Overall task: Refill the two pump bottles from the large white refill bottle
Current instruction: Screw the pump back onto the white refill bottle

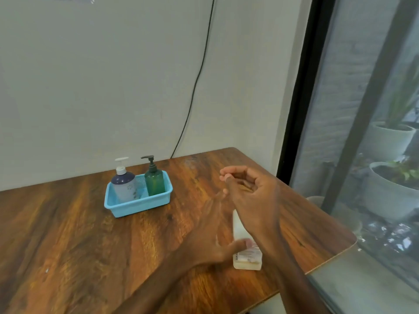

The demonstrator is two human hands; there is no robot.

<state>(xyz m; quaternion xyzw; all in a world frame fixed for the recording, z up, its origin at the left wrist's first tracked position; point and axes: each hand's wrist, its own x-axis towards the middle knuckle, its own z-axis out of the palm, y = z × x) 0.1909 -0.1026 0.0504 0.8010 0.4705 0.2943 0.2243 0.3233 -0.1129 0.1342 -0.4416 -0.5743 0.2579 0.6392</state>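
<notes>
The large white refill bottle [246, 257] stands at the table's right front, its top hidden behind my right forearm. My left hand [210, 234] is blurred just left of it, fingers spread, thumb lying across the bottle's front. My right hand [249, 189] hovers above the bottle's top with fingers loosely curled; nothing shows in it. Further back on the left, a blue plastic basket [127, 208] holds the two pump bottles: a dark blue and frosted one with a white pump [124, 184] and a green one with a black pump [154, 181]. Both stand upright with pumps on.
The wooden table [79, 234] has a rounded right edge near a glass window with a black frame [294, 109]. A black cable [197, 80] hangs down the wall behind the table. Plant pots [390, 189] sit outside the glass.
</notes>
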